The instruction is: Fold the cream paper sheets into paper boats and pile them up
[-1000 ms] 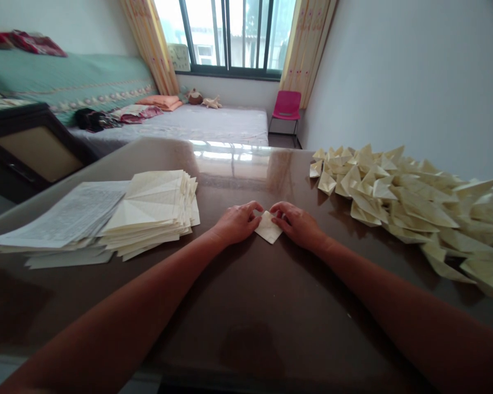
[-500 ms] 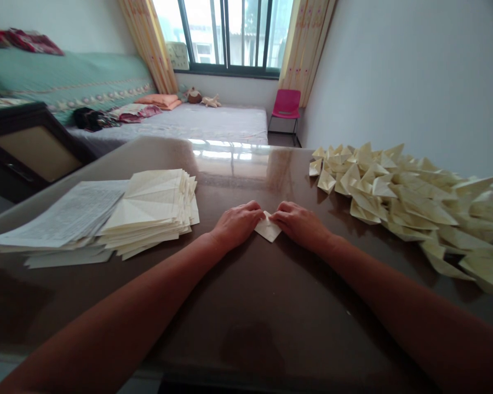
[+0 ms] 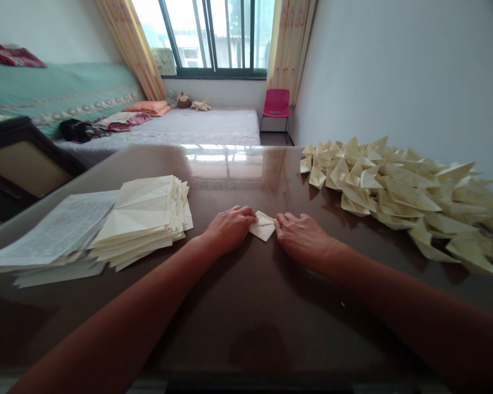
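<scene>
A small folded piece of cream paper lies on the glossy brown table, between my two hands. My left hand has its fingers closed at the paper's left corner. At the opposite corner, my right hand pinches the paper's edge with curled fingers. A crease or flap runs across the paper's upper part. To the left sits a thick stack of cream sheets with fold lines. A large heap of folded paper boats covers the table's right side.
Printed white sheets lie at the left, partly under the cream stack. Beyond the table are a bed, a pink chair and a window. A dark cabinet stands at the left, and a pale wall runs along the right.
My fingers have drawn apart from the paper's top to its left and right corners, showing more of it. The camera view has turned slightly to the right.
</scene>
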Available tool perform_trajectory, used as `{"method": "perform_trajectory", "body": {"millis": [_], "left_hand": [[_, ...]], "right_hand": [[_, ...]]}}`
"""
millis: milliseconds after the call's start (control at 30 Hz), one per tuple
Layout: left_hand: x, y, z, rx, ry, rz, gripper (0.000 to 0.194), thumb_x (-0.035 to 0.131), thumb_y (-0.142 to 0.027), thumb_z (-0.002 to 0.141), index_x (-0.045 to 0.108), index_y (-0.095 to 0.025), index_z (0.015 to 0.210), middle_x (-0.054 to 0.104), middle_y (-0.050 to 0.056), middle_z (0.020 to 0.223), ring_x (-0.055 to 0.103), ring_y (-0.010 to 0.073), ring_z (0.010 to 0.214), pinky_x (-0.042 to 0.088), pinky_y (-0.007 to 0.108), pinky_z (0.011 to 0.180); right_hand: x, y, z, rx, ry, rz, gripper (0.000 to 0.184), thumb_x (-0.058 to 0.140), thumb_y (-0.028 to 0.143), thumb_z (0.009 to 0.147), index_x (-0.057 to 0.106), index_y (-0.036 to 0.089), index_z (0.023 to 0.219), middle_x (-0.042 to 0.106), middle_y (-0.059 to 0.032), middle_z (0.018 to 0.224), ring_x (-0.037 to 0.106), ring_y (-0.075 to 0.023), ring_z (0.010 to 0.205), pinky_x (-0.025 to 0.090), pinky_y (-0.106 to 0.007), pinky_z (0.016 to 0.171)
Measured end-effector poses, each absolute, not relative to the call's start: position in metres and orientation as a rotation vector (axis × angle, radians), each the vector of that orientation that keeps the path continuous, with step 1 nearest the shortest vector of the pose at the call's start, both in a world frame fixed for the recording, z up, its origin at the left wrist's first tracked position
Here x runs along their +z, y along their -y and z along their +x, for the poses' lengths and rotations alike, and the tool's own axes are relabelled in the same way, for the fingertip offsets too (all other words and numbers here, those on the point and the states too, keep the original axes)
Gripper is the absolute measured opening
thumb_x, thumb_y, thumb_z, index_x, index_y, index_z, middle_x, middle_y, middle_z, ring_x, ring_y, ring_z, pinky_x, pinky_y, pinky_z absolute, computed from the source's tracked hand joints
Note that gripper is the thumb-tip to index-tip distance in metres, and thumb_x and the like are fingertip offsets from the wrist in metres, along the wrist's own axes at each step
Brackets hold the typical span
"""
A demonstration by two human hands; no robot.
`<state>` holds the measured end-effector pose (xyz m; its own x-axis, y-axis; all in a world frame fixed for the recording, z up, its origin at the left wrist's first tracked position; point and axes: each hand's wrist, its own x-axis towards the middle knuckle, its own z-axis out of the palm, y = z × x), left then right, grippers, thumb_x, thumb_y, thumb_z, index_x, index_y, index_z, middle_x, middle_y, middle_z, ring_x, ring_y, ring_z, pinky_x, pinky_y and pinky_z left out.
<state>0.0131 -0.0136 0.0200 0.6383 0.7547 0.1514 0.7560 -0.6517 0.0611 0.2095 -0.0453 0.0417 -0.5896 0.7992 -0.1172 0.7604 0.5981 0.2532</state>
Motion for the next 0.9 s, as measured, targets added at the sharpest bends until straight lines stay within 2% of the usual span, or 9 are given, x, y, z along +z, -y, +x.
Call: {"method": "perform_trajectory", "body": {"millis": [233, 333, 433, 533, 733, 767, 900], "left_hand": [[0.022, 0.008, 0.005, -0.301, 1.285, -2.941, 0.031, 0.042, -0.022, 0.090, 0.072, -0.023, 0.098, 0.066, 0.004, 0.100, 0.063, 0.0170, 0.086, 0.046, 0.026, 0.074], [0.022, 0.007, 0.002, -0.358, 1.263, -2.990, 0.030, 0.044, -0.020, 0.088, 0.071, -0.024, 0.099, 0.065, 0.003, 0.100, 0.063, 0.0155, 0.083, 0.045, 0.024, 0.073], [0.021, 0.005, 0.001, -0.434, 1.312, -2.987, 0.025, 0.047, -0.020, 0.085, 0.070, -0.023, 0.095, 0.063, 0.002, 0.096, 0.062, 0.0137, 0.076, 0.044, 0.024, 0.070], [0.020, 0.004, 0.001, -0.465, 1.394, -3.011, 0.017, 0.052, -0.025, 0.084, 0.068, -0.023, 0.089, 0.061, 0.000, 0.090, 0.060, 0.0124, 0.071, 0.043, 0.024, 0.069], [0.015, -0.002, -0.001, -0.546, 1.514, -3.065, 0.010, 0.058, -0.029, 0.083, 0.066, -0.024, 0.084, 0.059, -0.002, 0.083, 0.058, 0.0124, 0.071, 0.043, 0.024, 0.070], [0.014, -0.002, -0.001, -0.595, 1.537, -3.059, 0.011, 0.059, -0.029, 0.082, 0.065, -0.023, 0.089, 0.059, -0.002, 0.086, 0.058, 0.0122, 0.071, 0.044, 0.025, 0.070], [0.009, -0.004, 0.001, -0.824, 1.517, -3.078, 0.039, 0.062, -0.029, 0.080, 0.056, -0.025, 0.119, 0.058, 0.001, 0.108, 0.058, 0.0105, 0.072, 0.047, 0.025, 0.072]], "right_hand": [[0.046, 0.037, 0.212, 0.174, -2.663, 1.355, 0.026, 0.040, 0.013, 0.091, 0.065, 0.015, 0.097, 0.064, -0.0131, 0.099, 0.061, -0.0231, 0.084, 0.042, -0.031, 0.062], [0.040, 0.021, 0.220, 0.081, -2.746, 1.476, 0.026, 0.039, 0.032, 0.096, 0.062, 0.019, 0.099, 0.065, -0.0093, 0.098, 0.062, -0.0209, 0.088, 0.041, -0.027, 0.064], [0.028, 0.007, 0.226, -0.097, -2.807, 1.648, 0.031, 0.047, 0.048, 0.092, 0.060, 0.021, 0.101, 0.065, -0.0065, 0.102, 0.061, -0.0186, 0.088, 0.040, -0.025, 0.067], [0.018, -0.001, 0.228, -0.337, -2.831, 1.764, 0.027, 0.058, 0.047, 0.085, 0.061, 0.021, 0.095, 0.066, -0.0044, 0.099, 0.061, -0.0153, 0.081, 0.039, -0.023, 0.064], [0.016, -0.012, 0.230, -0.945, -2.772, 1.787, 0.021, 0.072, 0.036, 0.072, 0.065, 0.018, 0.081, 0.066, 0.0001, 0.074, 0.057, -0.0119, 0.066, 0.038, -0.021, 0.057], [0.016, -0.012, 0.230, -1.035, -2.788, 1.778, 0.020, 0.072, 0.034, 0.071, 0.064, 0.017, 0.080, 0.065, 0.0006, 0.072, 0.057, -0.0117, 0.065, 0.038, -0.021, 0.056], [0.013, -0.011, 0.227, -1.467, -2.905, 1.660, 0.017, 0.068, 0.030, 0.072, 0.059, 0.016, 0.078, 0.059, 0.0027, 0.067, 0.054, -0.0108, 0.063, 0.040, -0.021, 0.057]]}}
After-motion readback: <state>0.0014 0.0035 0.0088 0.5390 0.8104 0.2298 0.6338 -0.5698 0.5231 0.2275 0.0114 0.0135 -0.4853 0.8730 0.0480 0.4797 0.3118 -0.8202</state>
